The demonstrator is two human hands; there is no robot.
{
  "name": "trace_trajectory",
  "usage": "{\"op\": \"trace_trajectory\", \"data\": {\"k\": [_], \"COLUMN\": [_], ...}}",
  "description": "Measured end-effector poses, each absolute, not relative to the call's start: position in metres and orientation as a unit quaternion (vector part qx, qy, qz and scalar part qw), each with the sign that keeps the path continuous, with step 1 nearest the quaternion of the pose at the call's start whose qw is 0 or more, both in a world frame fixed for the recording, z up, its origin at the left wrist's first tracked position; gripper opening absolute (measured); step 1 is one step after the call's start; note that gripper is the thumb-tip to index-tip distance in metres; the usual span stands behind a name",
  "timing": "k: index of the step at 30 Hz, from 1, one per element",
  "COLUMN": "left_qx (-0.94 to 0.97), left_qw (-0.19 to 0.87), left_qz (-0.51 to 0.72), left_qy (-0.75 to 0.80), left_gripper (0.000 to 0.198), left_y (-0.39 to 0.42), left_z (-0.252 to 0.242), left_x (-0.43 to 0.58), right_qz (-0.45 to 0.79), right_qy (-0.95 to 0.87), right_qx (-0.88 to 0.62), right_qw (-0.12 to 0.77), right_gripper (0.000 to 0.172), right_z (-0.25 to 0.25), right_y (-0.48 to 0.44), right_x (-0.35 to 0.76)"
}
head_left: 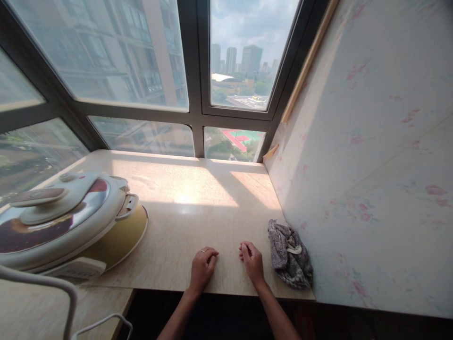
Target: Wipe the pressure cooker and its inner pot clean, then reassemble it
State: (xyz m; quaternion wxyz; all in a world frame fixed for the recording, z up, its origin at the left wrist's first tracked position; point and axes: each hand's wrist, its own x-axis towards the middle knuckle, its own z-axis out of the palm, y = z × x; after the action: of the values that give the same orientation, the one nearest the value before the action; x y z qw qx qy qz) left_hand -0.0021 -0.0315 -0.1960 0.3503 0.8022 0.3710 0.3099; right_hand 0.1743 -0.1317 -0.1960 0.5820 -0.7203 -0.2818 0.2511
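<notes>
Both hands rest near the front edge of the pale sill [170, 236], a gap between them. My left hand [203, 268] is loosely closed, a ring on one finger, with nothing seen in it. To its right, my right hand [252, 262] has its fingers curled in, and nothing shows in them. Just beyond the right hand lies a crumpled grey cloth [290, 255] with a light loop on it; the hand does not touch it.
A large cooker [106, 236] with a handled lid stands at the left, a grey cable [69, 288] in front of it. Dark window frames [196, 61] rise behind the sill. A flower-patterned wall [371, 165] bounds the right side.
</notes>
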Motion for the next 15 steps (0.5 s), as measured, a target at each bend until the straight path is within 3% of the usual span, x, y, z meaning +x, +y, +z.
{"op": "trace_trajectory", "data": {"k": [15], "left_qx": [0.798], "left_qw": [0.377], "left_qz": [0.317], "left_qy": [0.346], "left_gripper": [0.024], "left_y": [-0.0306], "left_z": [-0.1969], "left_x": [-0.0054], "right_qz": [0.212], "right_qy": [-0.271], "right_qx": [-0.756], "right_qw": [0.557], "right_gripper": [0.051], "right_z": [-0.1982], "right_y": [-0.1295], "right_x": [0.1716]}}
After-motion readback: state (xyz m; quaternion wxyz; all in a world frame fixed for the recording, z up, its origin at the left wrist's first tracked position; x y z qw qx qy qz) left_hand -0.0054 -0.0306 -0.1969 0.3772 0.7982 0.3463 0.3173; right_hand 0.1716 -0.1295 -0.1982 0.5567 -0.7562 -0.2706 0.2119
